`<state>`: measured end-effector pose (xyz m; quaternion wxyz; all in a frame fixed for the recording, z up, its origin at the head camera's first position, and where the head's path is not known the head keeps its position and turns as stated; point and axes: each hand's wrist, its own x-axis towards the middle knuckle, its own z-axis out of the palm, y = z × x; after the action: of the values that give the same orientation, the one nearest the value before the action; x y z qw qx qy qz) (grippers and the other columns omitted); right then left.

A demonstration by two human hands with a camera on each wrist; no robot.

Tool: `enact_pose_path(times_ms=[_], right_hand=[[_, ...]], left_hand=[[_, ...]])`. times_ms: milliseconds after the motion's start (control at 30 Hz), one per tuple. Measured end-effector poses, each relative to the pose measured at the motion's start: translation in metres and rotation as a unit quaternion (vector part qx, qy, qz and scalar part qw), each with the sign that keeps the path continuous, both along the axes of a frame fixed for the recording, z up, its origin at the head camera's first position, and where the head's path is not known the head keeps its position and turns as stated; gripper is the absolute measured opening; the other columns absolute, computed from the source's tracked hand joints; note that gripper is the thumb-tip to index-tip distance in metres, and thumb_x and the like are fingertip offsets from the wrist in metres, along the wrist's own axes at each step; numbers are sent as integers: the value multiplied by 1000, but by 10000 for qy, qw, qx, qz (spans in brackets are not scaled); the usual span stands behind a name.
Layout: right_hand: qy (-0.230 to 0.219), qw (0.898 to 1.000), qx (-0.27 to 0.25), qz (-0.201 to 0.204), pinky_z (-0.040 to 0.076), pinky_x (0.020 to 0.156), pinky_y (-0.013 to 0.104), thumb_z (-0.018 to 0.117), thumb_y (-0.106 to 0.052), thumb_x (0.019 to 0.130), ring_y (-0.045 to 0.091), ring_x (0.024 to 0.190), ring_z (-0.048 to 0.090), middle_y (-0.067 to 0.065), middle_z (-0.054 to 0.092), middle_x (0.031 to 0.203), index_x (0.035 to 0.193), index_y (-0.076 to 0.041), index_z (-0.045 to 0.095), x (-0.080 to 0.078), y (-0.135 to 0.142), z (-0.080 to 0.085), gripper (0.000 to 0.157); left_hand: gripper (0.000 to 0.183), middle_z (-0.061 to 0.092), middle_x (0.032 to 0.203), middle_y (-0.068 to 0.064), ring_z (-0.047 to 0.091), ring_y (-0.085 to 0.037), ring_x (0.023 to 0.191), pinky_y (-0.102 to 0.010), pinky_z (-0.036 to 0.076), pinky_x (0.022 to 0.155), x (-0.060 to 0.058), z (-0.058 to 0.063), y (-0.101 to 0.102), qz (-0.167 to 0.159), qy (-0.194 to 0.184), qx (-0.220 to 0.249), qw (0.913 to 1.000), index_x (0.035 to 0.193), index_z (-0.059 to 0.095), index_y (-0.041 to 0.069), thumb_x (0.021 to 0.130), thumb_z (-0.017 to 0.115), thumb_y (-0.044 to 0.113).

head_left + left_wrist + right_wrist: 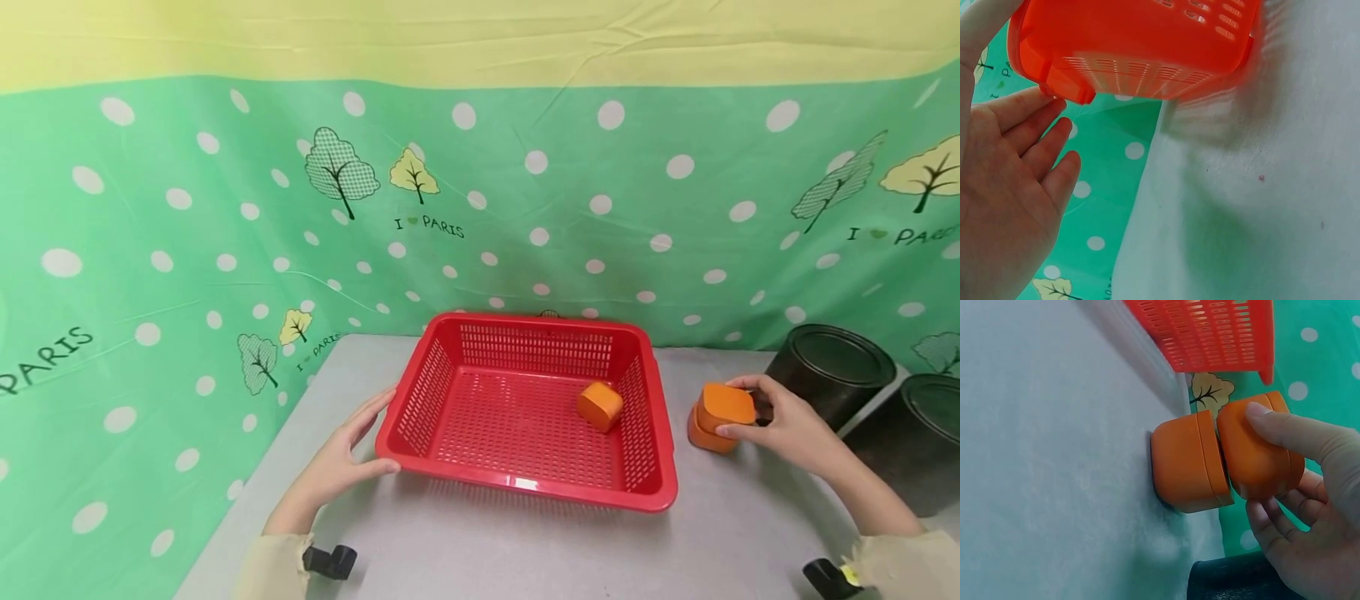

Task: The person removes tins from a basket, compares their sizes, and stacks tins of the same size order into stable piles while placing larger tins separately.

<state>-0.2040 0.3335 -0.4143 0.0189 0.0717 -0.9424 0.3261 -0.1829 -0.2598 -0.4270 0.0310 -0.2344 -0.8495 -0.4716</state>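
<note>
A red plastic basket (525,492) with slotted walls stands in the middle of the table. At its left end is my left hand (347,457); its fingers lie nearly straight along the outside, fingertips right at the rim (1076,92), and the thumb reaches to the front corner. My right hand (787,425) pinches a small rounded-square orange lidded canister (727,403) between thumb and fingers. Directly under it, a similar orange canister (1184,464) sits on the table, right of the basket. Inside the basket, toward its right wall, another orange canister (600,406) lies tipped on its side.
Two large black lidded cans (832,354) (930,417) stand at the right, close beside my right hand and forearm. A green dotted cloth (570,208) hangs behind the grey-white table (480,558) and along its left side.
</note>
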Motion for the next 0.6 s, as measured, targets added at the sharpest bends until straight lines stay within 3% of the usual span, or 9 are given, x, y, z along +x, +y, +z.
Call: enact_pose_path(times_ms=[133, 367, 600], right_hand=[[-18, 10000, 50, -21, 51, 68, 15, 85, -27, 79, -1, 83, 53, 28, 59, 119, 129, 8, 47, -1, -1, 0, 71], [-15, 9999, 105, -22, 51, 67, 14, 85, -27, 80, 28, 94, 60, 31, 58, 121, 130, 9, 46, -1, -3, 0, 74], [87, 9999, 111, 56, 50, 66, 14, 84, -29, 80, 19, 90, 58, 31, 57, 124, 133, 8, 47, 0, 0, 0, 75]], left_hand=[[97, 29, 163, -17, 23, 13, 144, -3, 23, 112, 1, 0, 0, 34, -5, -13, 10000, 156, 33, 12, 75, 85, 9], [97, 29, 164, -13, 22, 14, 143, -4, 23, 112, 3, 0, 0, 90, -30, -82, 9999, 157, 32, 13, 75, 85, 11], [97, 29, 164, -14, 22, 14, 143, -5, 23, 112, 1, 2, 0, 104, -45, -131, 9999, 157, 32, 14, 75, 85, 12]])
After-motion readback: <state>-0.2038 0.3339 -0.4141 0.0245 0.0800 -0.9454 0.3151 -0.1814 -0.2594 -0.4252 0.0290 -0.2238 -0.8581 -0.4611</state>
